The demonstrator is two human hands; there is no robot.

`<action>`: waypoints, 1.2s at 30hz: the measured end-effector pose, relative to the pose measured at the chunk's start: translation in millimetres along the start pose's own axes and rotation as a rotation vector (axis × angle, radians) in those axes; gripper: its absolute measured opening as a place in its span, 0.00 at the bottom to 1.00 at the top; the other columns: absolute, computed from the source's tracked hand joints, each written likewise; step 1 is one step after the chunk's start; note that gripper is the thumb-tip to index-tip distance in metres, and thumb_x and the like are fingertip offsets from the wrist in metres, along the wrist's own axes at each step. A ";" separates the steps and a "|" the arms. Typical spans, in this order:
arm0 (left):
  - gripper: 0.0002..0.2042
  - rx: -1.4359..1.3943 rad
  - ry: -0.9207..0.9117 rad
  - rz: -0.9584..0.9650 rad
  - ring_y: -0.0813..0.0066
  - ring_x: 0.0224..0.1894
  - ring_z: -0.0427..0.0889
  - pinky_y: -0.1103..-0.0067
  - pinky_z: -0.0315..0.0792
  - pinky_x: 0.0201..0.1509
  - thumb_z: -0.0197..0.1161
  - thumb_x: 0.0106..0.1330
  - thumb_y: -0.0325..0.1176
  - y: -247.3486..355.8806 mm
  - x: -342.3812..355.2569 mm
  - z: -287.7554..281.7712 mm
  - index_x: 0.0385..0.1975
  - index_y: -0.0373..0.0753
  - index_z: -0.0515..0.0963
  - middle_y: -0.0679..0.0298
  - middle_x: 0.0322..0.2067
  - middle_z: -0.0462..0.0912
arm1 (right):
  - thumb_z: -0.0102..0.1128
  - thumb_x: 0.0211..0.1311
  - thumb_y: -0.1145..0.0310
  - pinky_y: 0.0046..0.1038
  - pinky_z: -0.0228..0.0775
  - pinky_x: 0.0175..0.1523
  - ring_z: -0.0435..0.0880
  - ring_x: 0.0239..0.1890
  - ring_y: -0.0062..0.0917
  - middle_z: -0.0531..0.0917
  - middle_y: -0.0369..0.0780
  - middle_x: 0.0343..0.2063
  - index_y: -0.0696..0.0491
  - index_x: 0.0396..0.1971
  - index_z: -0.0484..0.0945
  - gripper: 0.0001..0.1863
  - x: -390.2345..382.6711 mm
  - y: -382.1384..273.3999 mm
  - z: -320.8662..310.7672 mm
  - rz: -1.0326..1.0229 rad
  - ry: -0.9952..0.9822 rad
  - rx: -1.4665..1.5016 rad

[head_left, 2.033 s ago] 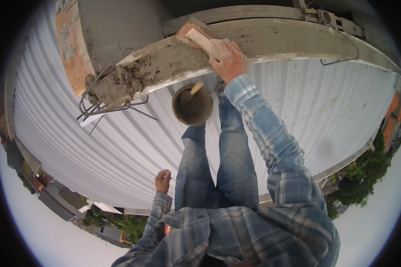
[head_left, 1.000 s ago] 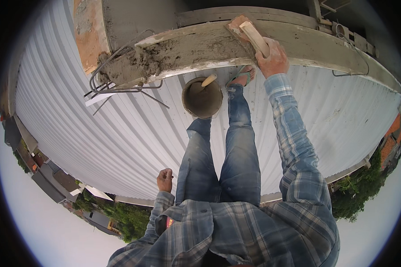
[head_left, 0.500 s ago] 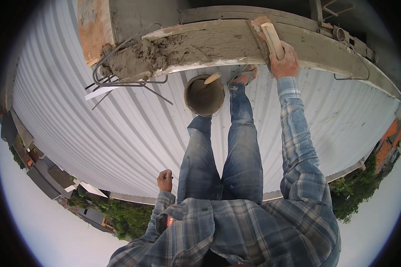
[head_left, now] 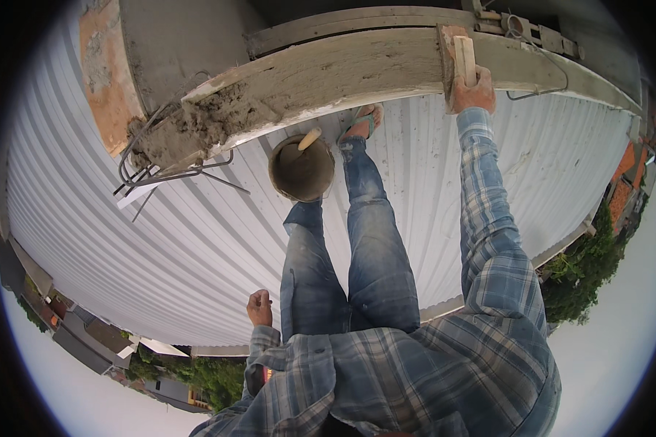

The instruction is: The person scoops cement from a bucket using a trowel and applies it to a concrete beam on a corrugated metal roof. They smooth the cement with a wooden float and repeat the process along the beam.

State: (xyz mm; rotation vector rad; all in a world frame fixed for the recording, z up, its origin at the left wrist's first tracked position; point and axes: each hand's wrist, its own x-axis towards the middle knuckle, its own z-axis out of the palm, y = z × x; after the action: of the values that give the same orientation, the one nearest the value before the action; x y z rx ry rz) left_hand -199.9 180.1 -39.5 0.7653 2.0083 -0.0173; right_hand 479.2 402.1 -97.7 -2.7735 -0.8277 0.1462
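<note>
My right hand [head_left: 474, 92] grips the pale wooden handle of a hand float [head_left: 448, 51], whose board lies on the mortar-coated ledge [head_left: 357, 65]. Lumpy wet mortar [head_left: 197, 122] covers the ledge's left part; a smoother coat runs rightward up to the float. Below the ledge a bucket [head_left: 299, 175] of grey mortar stands by my feet, with a tool's cream handle [head_left: 310, 137] sticking out. My left hand [head_left: 259, 309] hangs low beside my left thigh, fingers curled around something I cannot make out.
White corrugated metal roofing [head_left: 109, 262] lies underfoot. Bent rebar [head_left: 219, 182] juts from the ledge's left end beside a brick-and-cement column [head_left: 109, 87]. More bent bar and wooden pieces [head_left: 539, 40] sit at the upper right. Trees and rooftops lie beyond the roof edges.
My right hand has moved the float rightward along the ledge over the last two seconds, leaving smoother mortar to its left. My left hand stays low by my thigh.
</note>
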 end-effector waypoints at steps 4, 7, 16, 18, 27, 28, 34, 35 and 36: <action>0.13 0.006 0.026 -0.022 0.76 0.26 0.81 0.79 0.74 0.31 0.65 0.65 0.39 -1.5 -0.9 -5.3 0.36 0.33 0.80 0.62 0.26 0.83 | 0.68 0.51 0.62 0.36 0.74 0.54 0.83 0.47 0.37 0.84 0.41 0.43 0.49 0.48 0.77 0.23 -6.3 7.5 3.2 0.050 -0.118 0.175; 0.14 0.013 0.014 -0.019 0.76 0.26 0.81 0.80 0.74 0.31 0.65 0.65 0.40 11.2 4.3 -5.1 0.36 0.33 0.80 0.62 0.27 0.83 | 0.68 0.52 0.62 0.38 0.74 0.52 0.82 0.47 0.40 0.83 0.42 0.42 0.49 0.47 0.77 0.21 -90.4 -87.3 34.4 -0.225 -0.097 0.288; 0.11 -0.017 -0.042 0.069 0.77 0.26 0.79 0.81 0.72 0.30 0.64 0.66 0.37 52.0 -1.0 3.0 0.37 0.33 0.79 0.64 0.26 0.81 | 0.66 0.54 0.62 0.40 0.71 0.56 0.80 0.50 0.40 0.83 0.42 0.43 0.51 0.48 0.77 0.21 -100.6 -120.6 25.4 -0.117 -0.094 0.485; 0.12 0.000 -0.040 0.047 0.77 0.26 0.79 0.81 0.72 0.30 0.64 0.66 0.37 48.3 -0.3 4.9 0.36 0.33 0.80 0.64 0.26 0.81 | 0.68 0.53 0.59 0.39 0.73 0.54 0.83 0.46 0.42 0.84 0.46 0.44 0.51 0.49 0.77 0.23 -21.0 -33.1 5.8 0.011 0.031 0.312; 0.14 0.038 -0.005 0.056 0.76 0.27 0.80 0.79 0.75 0.33 0.65 0.66 0.40 45.6 6.8 1.6 0.36 0.32 0.80 0.63 0.27 0.82 | 0.68 0.55 0.60 0.39 0.73 0.55 0.83 0.48 0.41 0.84 0.45 0.45 0.52 0.49 0.77 0.23 -60.6 -62.6 20.7 -0.083 -0.126 0.282; 0.14 0.040 -0.003 0.063 0.76 0.27 0.81 0.79 0.75 0.33 0.65 0.66 0.40 48.2 8.1 3.1 0.37 0.32 0.80 0.63 0.27 0.82 | 0.67 0.55 0.61 0.41 0.72 0.55 0.81 0.49 0.42 0.83 0.45 0.45 0.52 0.49 0.76 0.22 -100.2 -103.7 34.4 -0.161 -0.137 0.335; 0.15 -0.112 0.041 0.027 0.76 0.27 0.81 0.80 0.74 0.33 0.65 0.66 0.41 28.2 -0.1 9.0 0.37 0.33 0.81 0.63 0.27 0.83 | 0.65 0.55 0.59 0.42 0.71 0.57 0.79 0.51 0.42 0.82 0.44 0.45 0.51 0.49 0.75 0.22 -209.4 -239.9 46.9 -0.312 -0.372 0.548; 0.15 -0.157 0.078 0.009 0.77 0.27 0.81 0.80 0.74 0.33 0.65 0.66 0.41 18.0 -9.8 8.3 0.37 0.33 0.81 0.63 0.27 0.83 | 0.67 0.54 0.59 0.40 0.72 0.55 0.81 0.49 0.41 0.82 0.44 0.43 0.51 0.47 0.76 0.21 -196.1 -225.9 42.3 -0.311 -0.261 0.539; 0.14 -0.155 0.063 -0.018 0.76 0.27 0.81 0.79 0.75 0.34 0.65 0.66 0.40 13.1 -10.6 10.3 0.37 0.33 0.81 0.62 0.27 0.83 | 0.68 0.54 0.60 0.39 0.72 0.53 0.82 0.46 0.41 0.83 0.44 0.41 0.52 0.46 0.76 0.21 -167.6 -196.5 34.0 -0.257 -0.202 0.454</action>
State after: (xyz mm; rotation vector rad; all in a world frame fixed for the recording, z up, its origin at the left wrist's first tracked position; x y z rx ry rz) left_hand -181.3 182.0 -33.0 0.6554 2.0489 0.1523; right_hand 230.3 475.8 -75.2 -2.2345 -1.0409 0.5044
